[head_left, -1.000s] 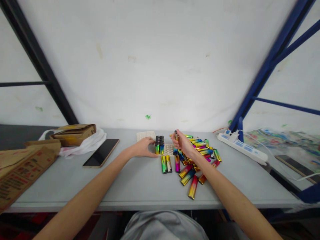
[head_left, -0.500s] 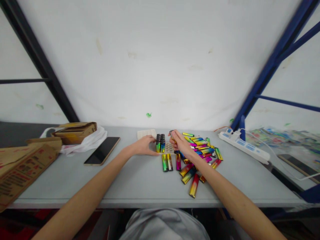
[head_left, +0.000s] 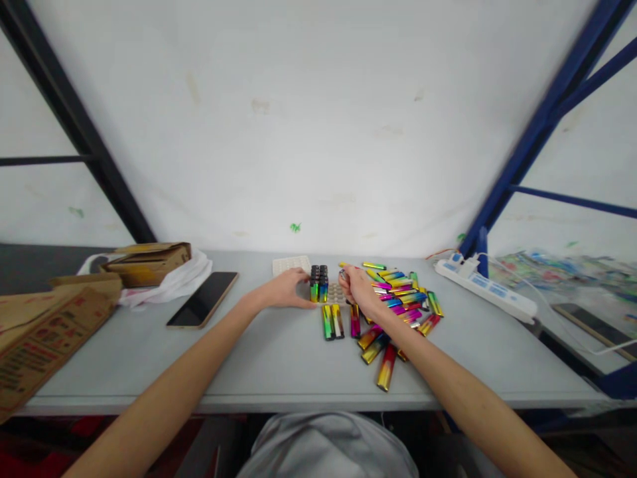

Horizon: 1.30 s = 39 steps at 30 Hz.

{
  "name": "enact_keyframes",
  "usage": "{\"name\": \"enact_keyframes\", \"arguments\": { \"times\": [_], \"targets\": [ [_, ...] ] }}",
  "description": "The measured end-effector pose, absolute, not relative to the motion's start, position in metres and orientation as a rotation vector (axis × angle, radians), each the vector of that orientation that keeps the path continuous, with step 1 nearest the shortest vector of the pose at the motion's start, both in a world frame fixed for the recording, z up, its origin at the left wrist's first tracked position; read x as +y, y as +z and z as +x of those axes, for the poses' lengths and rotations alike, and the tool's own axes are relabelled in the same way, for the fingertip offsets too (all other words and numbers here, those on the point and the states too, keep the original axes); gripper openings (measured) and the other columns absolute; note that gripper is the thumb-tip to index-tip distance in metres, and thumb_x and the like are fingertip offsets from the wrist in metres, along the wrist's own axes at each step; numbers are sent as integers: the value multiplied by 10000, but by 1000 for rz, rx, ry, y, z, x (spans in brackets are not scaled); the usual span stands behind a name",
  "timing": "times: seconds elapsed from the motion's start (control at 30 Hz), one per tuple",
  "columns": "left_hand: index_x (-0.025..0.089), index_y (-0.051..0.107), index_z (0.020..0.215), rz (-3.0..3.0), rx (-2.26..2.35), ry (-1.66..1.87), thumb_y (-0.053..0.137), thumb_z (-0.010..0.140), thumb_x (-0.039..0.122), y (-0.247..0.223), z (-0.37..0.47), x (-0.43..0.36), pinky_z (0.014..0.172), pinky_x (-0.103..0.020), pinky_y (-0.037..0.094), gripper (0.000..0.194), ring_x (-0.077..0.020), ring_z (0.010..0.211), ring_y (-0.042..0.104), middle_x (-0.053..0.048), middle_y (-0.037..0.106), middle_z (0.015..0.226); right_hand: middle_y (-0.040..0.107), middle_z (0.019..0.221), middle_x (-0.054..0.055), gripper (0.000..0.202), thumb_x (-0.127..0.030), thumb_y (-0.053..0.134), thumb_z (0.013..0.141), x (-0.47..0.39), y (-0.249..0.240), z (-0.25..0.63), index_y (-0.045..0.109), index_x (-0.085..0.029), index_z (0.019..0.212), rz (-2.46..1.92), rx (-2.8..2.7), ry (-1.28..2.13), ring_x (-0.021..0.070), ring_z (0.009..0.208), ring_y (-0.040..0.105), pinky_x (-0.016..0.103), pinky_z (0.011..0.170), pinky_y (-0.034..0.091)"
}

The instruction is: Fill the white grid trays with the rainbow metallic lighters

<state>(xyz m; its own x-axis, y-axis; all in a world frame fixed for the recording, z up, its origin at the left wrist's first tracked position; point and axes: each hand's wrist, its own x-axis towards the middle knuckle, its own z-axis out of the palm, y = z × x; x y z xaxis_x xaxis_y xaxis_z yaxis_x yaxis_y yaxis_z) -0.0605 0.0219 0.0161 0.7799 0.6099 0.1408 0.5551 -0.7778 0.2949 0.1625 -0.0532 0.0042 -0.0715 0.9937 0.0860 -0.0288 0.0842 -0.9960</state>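
Two columns of metallic lighters (head_left: pixel 319 284) with black tops stand upright at the left end of a pale, cupped tray (head_left: pixel 337 293). My left hand (head_left: pixel 288 288) curves around that end, thumb by the front corner and fingers spread apart. Over the right part of the tray is my right hand (head_left: pixel 357 287), its fingers closed around a lighter (head_left: pixel 342 273) that is mostly hidden. In front of the tray lie a green-yellow lighter (head_left: pixel 327 323), a gold one (head_left: pixel 338 322) and a magenta one (head_left: pixel 355 321). A heap of shiny multicoloured lighters (head_left: pixel 408 300) lies beside my right hand.
Another cupped tray (head_left: pixel 290 265) sits behind my left hand. Leftward are a phone (head_left: pixel 203 300), a white plastic bag (head_left: pixel 172 285), a small carton (head_left: pixel 149 265) and a larger cardboard box (head_left: pixel 60 332). A power strip (head_left: pixel 485 289) with cables lies at the right.
My right hand has turned and shifted slightly right, and the lighter in it now shows less. My left hand and the standing lighters stay in place.
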Motion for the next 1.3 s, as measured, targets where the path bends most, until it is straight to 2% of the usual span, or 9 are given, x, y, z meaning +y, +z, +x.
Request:
{"name": "enact_keyframes", "arguments": {
  "times": [0.1, 0.23, 0.3, 0.37, 0.53, 0.77, 0.93, 1.17, 1.3],
  "targets": [
    [148, 698, 1165, 2742, 878, 360, 752, 712, 665, 17, -61, 22, 964, -374, 477, 689, -326, 1101, 640, -152, 685, 1215, 272, 512, -67, 551, -683, 449, 922, -54, 6, 163, 428, -224, 618, -1097, -1267, 1114, 82, 418, 196, 242, 410, 149],
    [144, 694, 1166, 2738, 884, 364, 747, 713, 670, 17, -61, 22, 952, -376, 480, 696, -324, 1090, 636, -154, 681, 1218, 340, 621, -65, 541, -745, 444, 902, -47, 2, 167, 595, -226, 909, -1036, -1305, 1101, 101, 467, 286, 231, 427, 244],
    [146, 689, 1172, 2738, 885, 359, 748, 707, 674, 17, -61, 22, 943, -373, 481, 705, -323, 1084, 635, -152, 683, 1208, 430, 678, -45, 486, -694, 454, 922, -41, -2, 171, 602, -236, 983, -1073, -1386, 960, 126, 541, 407, 245, 484, 352],
    [146, 689, 1167, 2741, 886, 367, 747, 703, 678, 17, -61, 22, 937, -372, 483, 707, -321, 1070, 636, -147, 689, 1182, 523, 739, -19, 402, -622, 492, 932, -34, -6, 175, 594, -234, 947, -1119, -1474, 798, 153, 657, 517, 271, 596, 441],
    [145, 695, 1134, 2746, 891, 389, 725, 707, 699, 15, -61, 22, 939, -378, 488, 700, -318, 1047, 638, -142, 695, 1134, 686, 914, 29, 306, -509, 595, 897, -26, -8, 180, 569, -229, 1018, -1022, -1533, 698, 200, 897, 649, 314, 823, 485],
    [146, 687, 1154, 2738, 889, 374, 745, 708, 673, 16, -60, 22, 939, -379, 486, 693, -321, 1052, 640, -151, 690, 1161, 687, 775, 2, 205, -394, 519, 977, -33, 0, 183, 545, -235, 1104, -1207, -1869, 398, 207, 737, 633, 332, 798, 456],
    [143, 693, 1134, 2736, 893, 376, 745, 695, 685, 15, -59, 22, 930, -377, 494, 699, -322, 1039, 646, -148, 695, 1144, 717, 911, 50, 193, -344, 500, 1000, -28, -2, 183, 532, -230, 1152, -1189, -1979, 303, 230, 875, 671, 351, 856, 463],
    [141, 688, 1143, 2731, 893, 392, 749, 706, 665, 17, -59, 19, 934, -386, 493, 685, -323, 1046, 640, -149, 693, 1166, 731, 977, 70, 222, -271, 535, 996, -22, -7, 184, 539, -223, 1213, -1240, -2049, 350, 225, 926, 684, 342, 842, 483],
    [141, 686, 1151, 2738, 899, 358, 740, 712, 667, 19, -59, 19, 931, -373, 491, 688, -320, 1047, 643, -142, 691, 1162, 739, 1057, 93, 293, -278, 569, 982, -31, 5, 201, 583, -220, 1268, -1220, -2141, 339, 236, 982, 683, 383, 929, 484]
  ]
}}
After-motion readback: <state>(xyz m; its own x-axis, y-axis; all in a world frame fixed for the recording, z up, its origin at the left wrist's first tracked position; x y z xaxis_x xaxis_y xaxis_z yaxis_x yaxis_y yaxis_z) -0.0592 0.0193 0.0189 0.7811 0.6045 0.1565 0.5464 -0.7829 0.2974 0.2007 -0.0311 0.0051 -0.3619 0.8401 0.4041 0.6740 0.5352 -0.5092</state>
